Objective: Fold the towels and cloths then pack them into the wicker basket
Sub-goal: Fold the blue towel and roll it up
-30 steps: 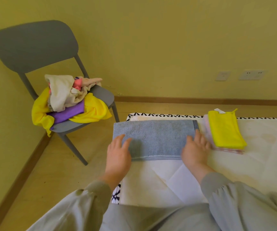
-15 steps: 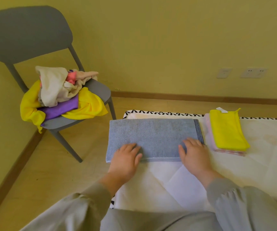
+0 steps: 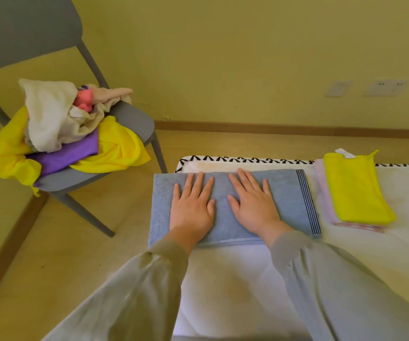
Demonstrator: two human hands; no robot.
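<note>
A blue-grey towel [image 3: 289, 193], folded into a long strip with dark stripes at its right end, lies on the white mat [image 3: 223, 286]. My left hand [image 3: 193, 205] and my right hand [image 3: 253, 203] press flat on its middle, side by side, fingers straight and spread. To the right sits a stack of folded cloths, a yellow cloth [image 3: 356, 190] on top of pinkish ones [image 3: 324, 193]. Unfolded cloths [image 3: 58, 134] in white, pink, purple and yellow are heaped on the grey chair. No wicker basket is in view.
The grey chair [image 3: 129, 119] stands at the left on the wooden floor [image 3: 58, 242], close to the mat's left edge. The mat's far edge has a black-and-white border [image 3: 235, 159]. A yellow wall with sockets [image 3: 385, 87] lies behind.
Both hands have moved from the towel's near edge and ends to its middle and now lie flat together. The view has tilted down and closer.
</note>
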